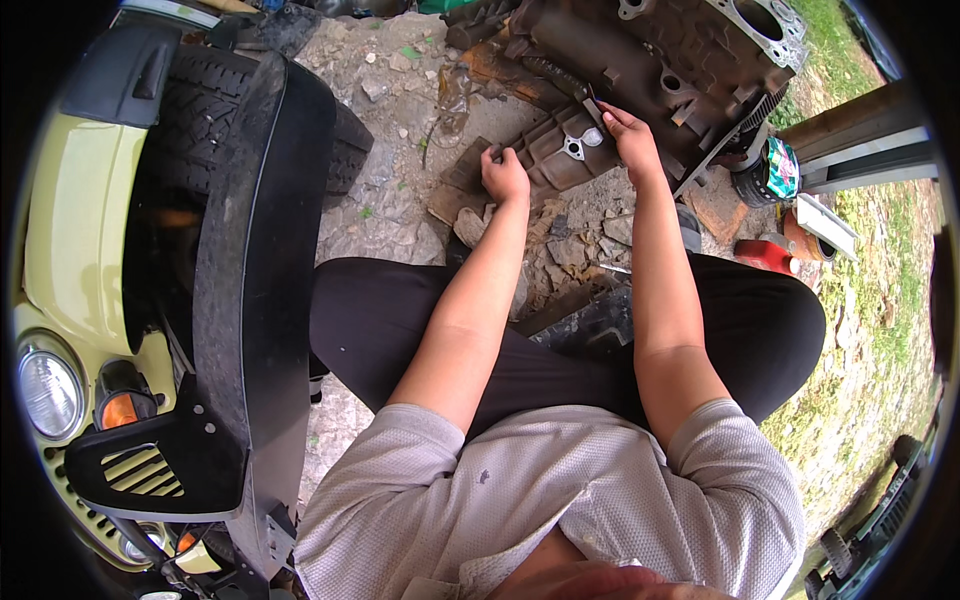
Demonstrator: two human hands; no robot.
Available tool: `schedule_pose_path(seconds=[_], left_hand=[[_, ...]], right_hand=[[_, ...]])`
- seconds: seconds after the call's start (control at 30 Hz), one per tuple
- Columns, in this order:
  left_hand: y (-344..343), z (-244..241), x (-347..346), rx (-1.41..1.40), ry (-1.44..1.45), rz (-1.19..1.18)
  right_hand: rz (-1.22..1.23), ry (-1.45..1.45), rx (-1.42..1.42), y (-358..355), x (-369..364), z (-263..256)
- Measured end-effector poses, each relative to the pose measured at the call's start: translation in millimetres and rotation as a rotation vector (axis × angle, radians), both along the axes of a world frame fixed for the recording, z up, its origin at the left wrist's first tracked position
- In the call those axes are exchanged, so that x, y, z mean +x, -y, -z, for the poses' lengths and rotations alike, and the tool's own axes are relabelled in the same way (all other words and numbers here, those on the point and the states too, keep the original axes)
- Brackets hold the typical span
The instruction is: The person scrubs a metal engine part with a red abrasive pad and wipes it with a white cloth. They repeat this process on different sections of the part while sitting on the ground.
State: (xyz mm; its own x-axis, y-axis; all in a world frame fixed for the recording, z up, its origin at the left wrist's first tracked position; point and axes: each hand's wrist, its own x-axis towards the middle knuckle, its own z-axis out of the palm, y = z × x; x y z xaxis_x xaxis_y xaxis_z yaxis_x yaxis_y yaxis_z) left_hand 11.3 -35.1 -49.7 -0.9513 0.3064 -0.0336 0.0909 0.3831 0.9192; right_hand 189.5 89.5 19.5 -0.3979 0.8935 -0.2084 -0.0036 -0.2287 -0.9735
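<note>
A ribbed, rust-brown cast metal housing (551, 154) lies tilted on the ground ahead of me, with a bright machined flange on its upper face. My left hand (505, 174) is curled at its left end, fingers bent against the edge. At the right end, my right hand (628, 141) pinches a thin tool with a red and blue part, whose exact kind I cannot tell. A large rusty engine block (637, 67) stands just beyond and to the right of the housing.
A vehicle's black fender (281, 225) and tire (202, 112) stand at left. A black can (756, 180), a red plastic bottle (765, 256) and an orange container (810, 232) sit at right, near metal beams (862, 135). Broken stones and wooden boards (459, 180) lie around the housing.
</note>
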Motion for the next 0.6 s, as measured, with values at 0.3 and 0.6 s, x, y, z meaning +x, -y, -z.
schedule_pose_path(seconds=[0.3,0.6], left_hand=[[0,13,-7,-0.02,-0.033,0.003],[2,13,-6,-0.026,-0.014,-0.028]], right_hand=[[-0.012,0.198,0.149,-4,-4,0],[-0.058,0.11,0.124,-3,-5,-6]])
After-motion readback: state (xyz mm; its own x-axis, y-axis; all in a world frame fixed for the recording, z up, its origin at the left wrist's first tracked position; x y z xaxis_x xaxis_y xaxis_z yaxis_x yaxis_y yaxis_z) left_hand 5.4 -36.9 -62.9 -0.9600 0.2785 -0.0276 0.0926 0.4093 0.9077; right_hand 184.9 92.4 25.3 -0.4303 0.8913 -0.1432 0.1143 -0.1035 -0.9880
